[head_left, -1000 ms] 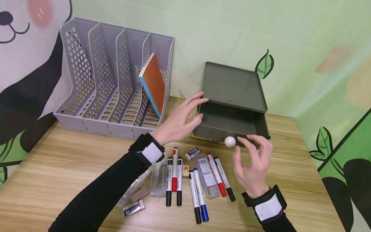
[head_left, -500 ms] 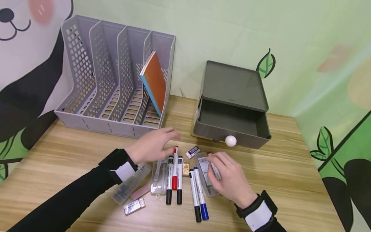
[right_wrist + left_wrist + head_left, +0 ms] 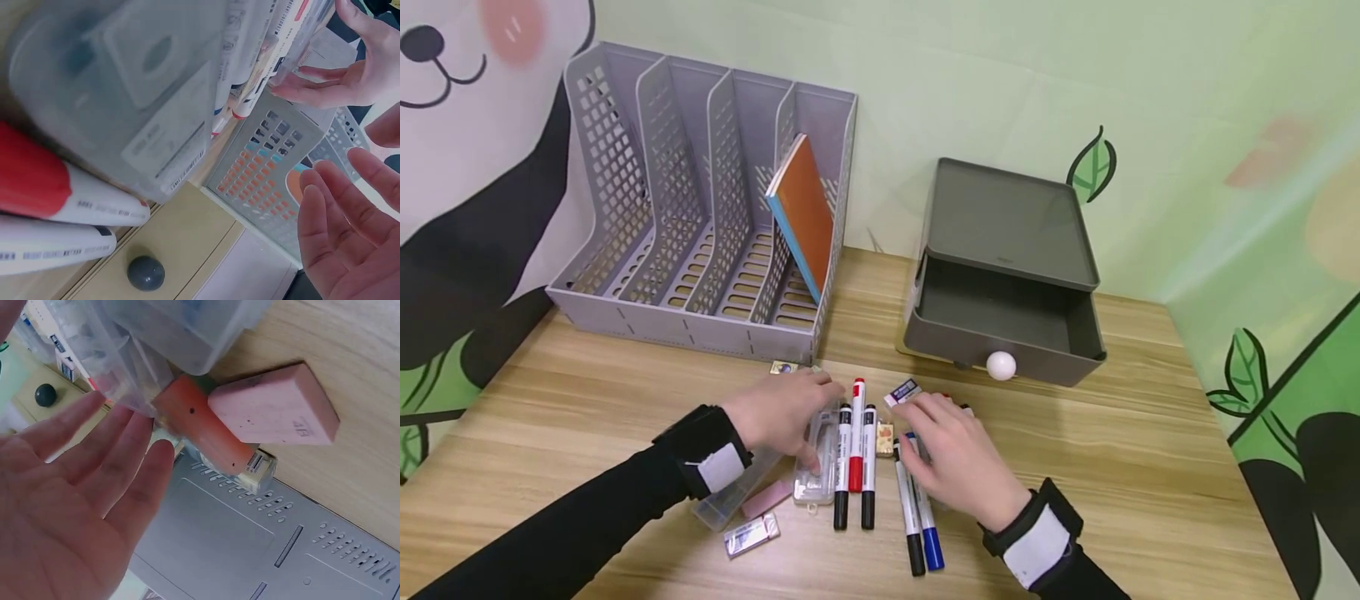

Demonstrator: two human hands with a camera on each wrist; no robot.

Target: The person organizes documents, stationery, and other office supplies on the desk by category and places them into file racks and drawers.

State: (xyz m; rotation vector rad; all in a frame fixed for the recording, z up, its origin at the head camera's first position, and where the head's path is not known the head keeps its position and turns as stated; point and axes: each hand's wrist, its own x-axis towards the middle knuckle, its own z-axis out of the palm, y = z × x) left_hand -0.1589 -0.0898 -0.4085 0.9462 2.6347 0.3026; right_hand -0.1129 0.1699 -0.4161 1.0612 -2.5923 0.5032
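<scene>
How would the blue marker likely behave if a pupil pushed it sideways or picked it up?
The blue marker would probably roll if pushed, since its barrel looks round, though the black marker close beside it might check a roll that way. Its straight, slim body suggests it would lift stiffly and feel fairly light.

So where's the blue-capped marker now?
In the head view, the blue-capped marker lies on the table, low and right of center, just right of a black-capped marker, partly hidden by the right hand.
</scene>
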